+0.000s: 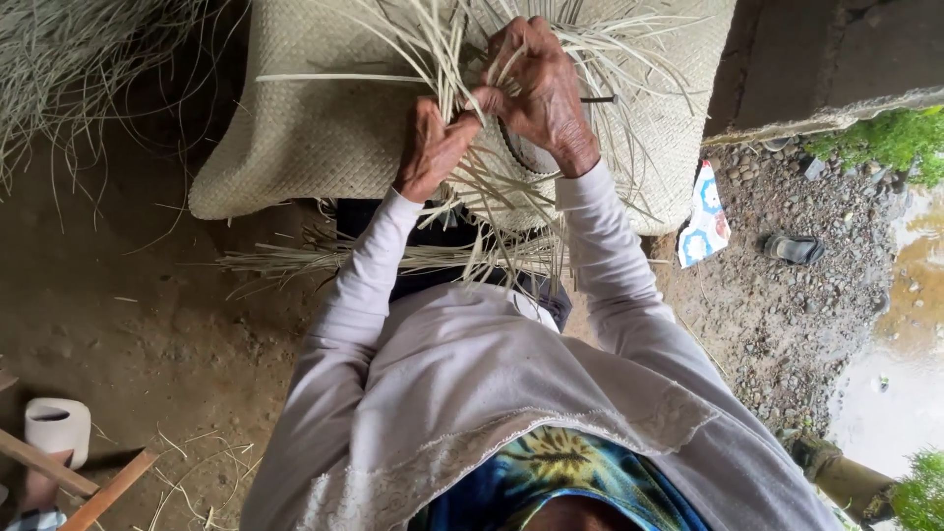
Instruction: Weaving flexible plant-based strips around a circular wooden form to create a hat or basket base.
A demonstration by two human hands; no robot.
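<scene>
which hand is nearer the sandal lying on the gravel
Right. The right hand grips pale strips on the sandal's side of the woven mat; the left hand sits beside it, further from the sandal.

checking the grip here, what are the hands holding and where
Both the left hand and right hand pinch loose pale straw strips where they leave the woven mat.

We see a matt, finely plaited straw mat, dry fibre strips, soft white cloth sleeves, and rough gravel.
</scene>
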